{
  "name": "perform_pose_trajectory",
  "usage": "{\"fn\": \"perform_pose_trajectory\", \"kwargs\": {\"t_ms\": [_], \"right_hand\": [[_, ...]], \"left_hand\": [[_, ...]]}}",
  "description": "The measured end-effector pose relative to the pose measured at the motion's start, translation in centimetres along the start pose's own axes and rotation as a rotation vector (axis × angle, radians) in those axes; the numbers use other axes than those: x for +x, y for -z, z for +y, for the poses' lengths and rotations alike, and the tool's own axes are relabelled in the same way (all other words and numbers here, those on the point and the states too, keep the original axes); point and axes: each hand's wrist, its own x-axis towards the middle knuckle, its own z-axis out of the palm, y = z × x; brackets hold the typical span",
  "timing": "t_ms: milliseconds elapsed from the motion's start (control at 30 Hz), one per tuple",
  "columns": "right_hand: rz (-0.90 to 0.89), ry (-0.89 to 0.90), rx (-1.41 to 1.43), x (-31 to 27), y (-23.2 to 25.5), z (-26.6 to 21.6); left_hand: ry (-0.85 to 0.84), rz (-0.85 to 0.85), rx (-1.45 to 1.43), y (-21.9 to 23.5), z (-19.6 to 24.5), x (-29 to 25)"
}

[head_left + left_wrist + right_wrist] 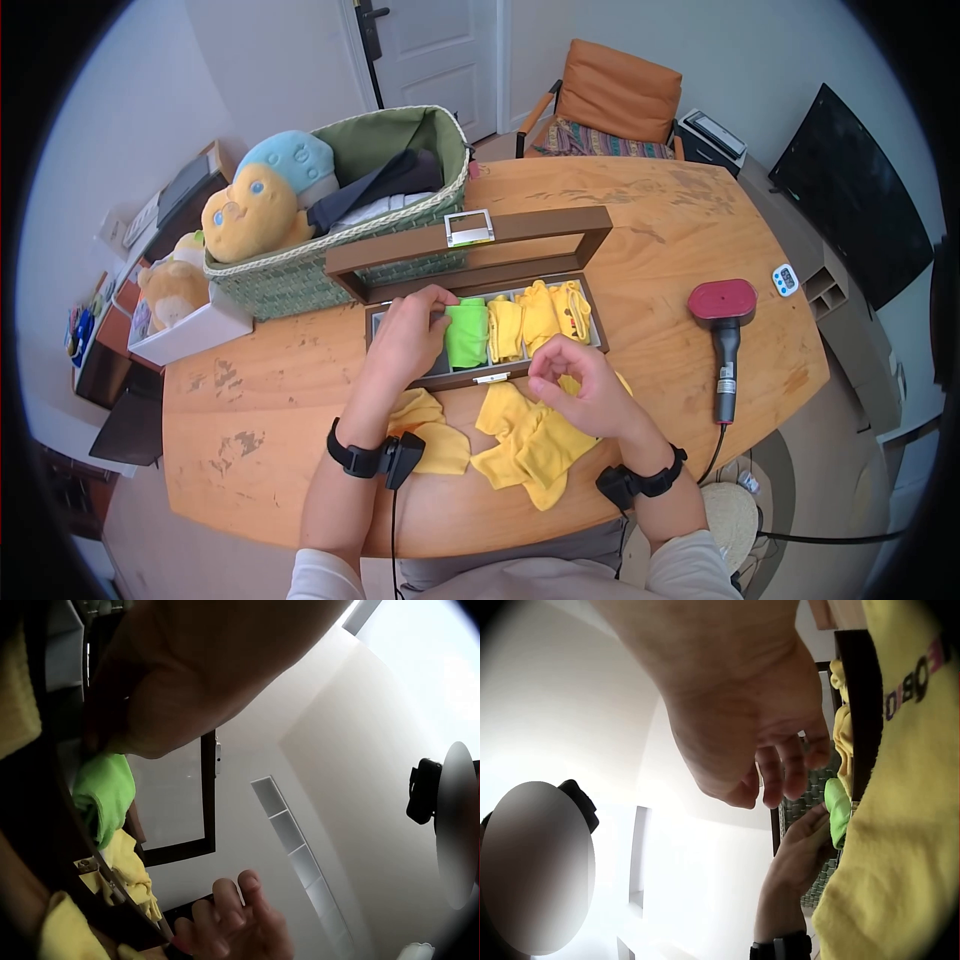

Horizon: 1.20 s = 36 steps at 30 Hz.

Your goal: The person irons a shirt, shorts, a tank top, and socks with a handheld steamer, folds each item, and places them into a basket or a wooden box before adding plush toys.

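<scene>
A long brown box (460, 379) with a raised window-frame lid (590, 232) stands on the table, divided into compartments. My left hand (408, 335) reaches over its left end, fingertips at the left edge of a bright green folded cloth (467, 335). I cannot tell whether they pinch it. To the right, several folded yellow cloths (540, 312) fill compartments. My right hand (583, 385), fingers loosely bent and holding nothing, hovers by the box's front edge. Below it lies a crumpled yellow cloth (535, 445), with printed letters in the right wrist view; another yellow cloth (440, 445) lies left.
Behind the box stands a green woven basket (290, 290) with plush toys (255, 215) and dark cloth. A white bin (195, 338) holds another plush. On the right are a dark handheld appliance with a red head (722, 300), its cord, and a small white timer (786, 280).
</scene>
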Motion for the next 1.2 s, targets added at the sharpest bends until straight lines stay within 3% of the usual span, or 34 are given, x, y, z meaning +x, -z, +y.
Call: {"fn": "perform_pose_trajectory", "kwargs": {"t_ms": [33,100,133,200,233,333,400,500,533,600,667,700,800,833,867,900,933,1000,1033,1100,1133,1200], "right_hand": [[-0.005,0.007,-0.003,0.0,0.0,0.0],[-0.009,0.012,-0.007,0.0,0.1,-0.2],[-0.013,-0.018,-0.004,0.0,0.3,-0.4],[-0.012,-0.049,-0.001,0.0,0.5,-0.6],[-0.013,-0.055,0.003,0.0,0.6,-0.5],[-0.044,-0.072,-0.013,0.2,0.7,-0.4],[-0.057,-0.091,-0.025,0.0,1.0,-0.3],[-0.176,-0.145,-0.122,0.0,1.6,-1.0],[-0.251,-0.128,-0.266,0.1,1.6,-1.8],[-0.326,-0.115,-0.406,-0.3,1.7,-1.6],[-0.502,0.146,-0.467,-0.9,2.0,0.5],[-0.502,0.146,-0.470,-1.0,2.1,1.8],[-0.501,0.216,-0.544,-0.9,2.0,3.2],[-0.555,0.114,-0.504,-0.3,2.0,2.4],[-0.606,0.010,-0.460,-0.1,1.9,1.8],[-0.607,0.014,-0.469,0.1,1.9,1.3],[-0.486,-0.082,-0.352,0.1,2.0,1.0],[-0.300,-0.243,-0.155,0.1,2.1,0.6],[-0.300,-0.250,-0.149,0.0,2.0,0.7],[-0.088,-0.118,0.124,0.2,2.2,1.0],[-0.063,-0.110,0.186,0.2,2.5,1.4],[-0.057,-0.079,0.276,0.2,3.0,1.7]], "left_hand": [[0.004,0.001,-0.001,0.0,0.3,-0.1],[-0.152,0.182,0.163,-0.3,1.0,-0.2],[-0.152,0.179,0.162,-0.5,0.9,-0.2],[0.009,-0.033,0.226,-0.9,0.7,0.0],[0.008,-0.034,0.226,-1.0,0.7,-0.1],[-0.123,0.110,0.408,-0.8,1.6,-0.6],[-0.228,0.051,0.190,0.3,3.5,-0.7],[-0.246,-0.045,0.319,-0.9,2.5,-1.0],[-0.246,-0.052,0.318,-1.0,2.7,-1.0],[-0.068,-0.150,0.491,-1.0,3.3,-1.0],[-0.137,-0.118,0.624,-2.0,3.1,-1.3],[-0.207,-0.076,0.759,-2.4,2.9,-1.3],[-0.213,-0.101,0.738,-2.3,2.4,-1.0],[-0.215,-0.090,0.739,-1.7,2.2,-1.0],[-0.265,-0.070,0.650,-1.2,1.9,-1.1],[-0.315,-0.049,0.560,-0.8,1.8,-1.1],[-0.317,-0.040,0.558,-0.3,2.2,-1.1],[-0.482,-0.059,0.287,1.3,3.7,-1.8],[-0.478,-0.067,0.285,2.0,4.6,-2.0],[-0.177,-0.414,-0.155,3.5,6.4,-2.0],[-0.255,-0.395,-0.243,3.5,6.7,-2.4],[-0.254,-0.407,-0.251,3.6,7.3,-2.4]]}}
